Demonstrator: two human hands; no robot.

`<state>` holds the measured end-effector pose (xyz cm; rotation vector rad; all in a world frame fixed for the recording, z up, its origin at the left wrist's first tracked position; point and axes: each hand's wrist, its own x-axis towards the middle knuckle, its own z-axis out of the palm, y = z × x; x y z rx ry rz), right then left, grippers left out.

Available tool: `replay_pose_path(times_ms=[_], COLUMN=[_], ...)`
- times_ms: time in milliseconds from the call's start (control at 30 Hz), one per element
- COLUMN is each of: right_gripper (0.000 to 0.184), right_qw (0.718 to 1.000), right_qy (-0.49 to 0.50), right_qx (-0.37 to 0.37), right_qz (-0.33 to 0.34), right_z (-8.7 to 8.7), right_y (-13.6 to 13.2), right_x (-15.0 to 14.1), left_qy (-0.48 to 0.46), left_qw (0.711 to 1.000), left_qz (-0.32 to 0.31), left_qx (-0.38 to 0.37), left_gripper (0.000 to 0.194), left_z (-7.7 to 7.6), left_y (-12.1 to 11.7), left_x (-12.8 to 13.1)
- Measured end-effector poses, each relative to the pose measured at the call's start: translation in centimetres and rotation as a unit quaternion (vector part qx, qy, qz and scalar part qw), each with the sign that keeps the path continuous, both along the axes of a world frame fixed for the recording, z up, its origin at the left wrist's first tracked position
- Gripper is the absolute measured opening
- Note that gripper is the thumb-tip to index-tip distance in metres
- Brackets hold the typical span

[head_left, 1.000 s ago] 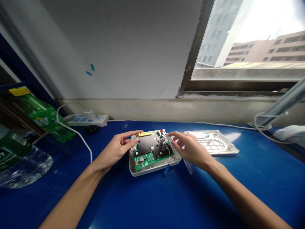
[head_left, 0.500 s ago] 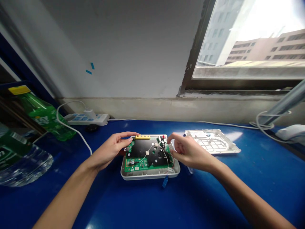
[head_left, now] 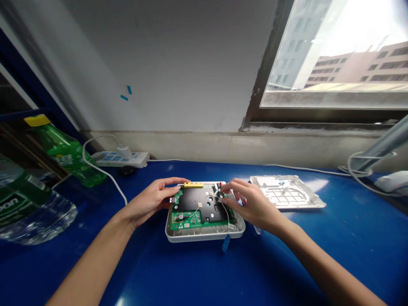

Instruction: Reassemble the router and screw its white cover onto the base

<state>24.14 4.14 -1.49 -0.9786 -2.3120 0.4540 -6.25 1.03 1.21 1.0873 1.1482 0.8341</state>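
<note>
1. circuit board [head_left: 188,221] sits inside a pale casing [head_left: 204,239] on the blue table [head_left: 191,276], roughly between both hands; a dark plate [head_left: 191,199] covers much of it, and a yellow connector block [head_left: 193,185] lines its far edge.
2. the left hand [head_left: 151,200] grips the board at its far left corner, thumb at the upper side.
3. the right hand [head_left: 250,202] has thumb and forefinger bent close together over the board's far right corner, by a thin white wire [head_left: 226,209]; i cannot tell whether they pinch it.
4. a blue tab [head_left: 226,244] hangs over the casing's near edge.
5. a white slotted cover [head_left: 288,192] lies on the table beyond the right hand.
6. a power strip [head_left: 138,160] stands near the wall, a green bottle [head_left: 65,148] left of it.
</note>
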Motion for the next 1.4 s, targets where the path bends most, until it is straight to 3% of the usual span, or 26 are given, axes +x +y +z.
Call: replay_pose_path(times_ms=[133, 300, 800, 1400], right_gripper=[0.018, 0.007, 0.008, 0.006], right_qw=[1.000, 1.000, 1.000, 0.999], right_qy=[0.002, 0.017, 0.019, 0.020], right_qx=[0.011, 0.002, -0.022, 0.006], right_qz=[-0.007, -0.011, -0.002, -0.048], right_z=[-0.2, -0.2, 0.6, -1.0], right_y=[0.1, 0.2, 0.0, 0.0], right_x=[0.0, -0.1, -0.3, -1.2], left_qy=[-0.005, -0.012, -0.051, -0.059], left_qw=[1.000, 1.000, 0.998, 0.997], left_qz=[0.000, 0.002, 0.006, -0.030], left_qx=[0.006, 0.016, -0.027, -0.045], left_gripper=[0.044, 0.044, 0.042, 0.045], left_z=[0.1, 0.1, 0.3, 0.3], left_y=[0.0, -0.1, -0.1, -0.5], left_x=[0.1, 0.0, -0.1, 0.2])
